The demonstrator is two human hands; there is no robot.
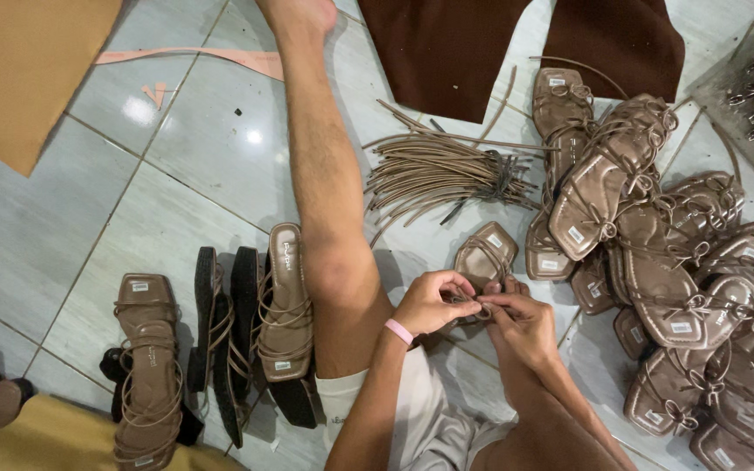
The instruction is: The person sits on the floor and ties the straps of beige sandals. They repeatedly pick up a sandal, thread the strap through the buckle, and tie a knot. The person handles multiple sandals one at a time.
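Bare arms, no sleeves. Pink band (399, 331) around the left wrist. Right wrist bare, no watch or ring visible on either of the hands. Pale off-white shorts (412, 419) with a small dark mark near the hem. Bare leg (325, 192), hairy, foot unshod.

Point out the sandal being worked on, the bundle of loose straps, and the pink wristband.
sandal (484, 255), head view, on its insole.
bundle of straps (434, 174), head view, mid-bundle.
pink wristband (399, 331), head view, on the band.
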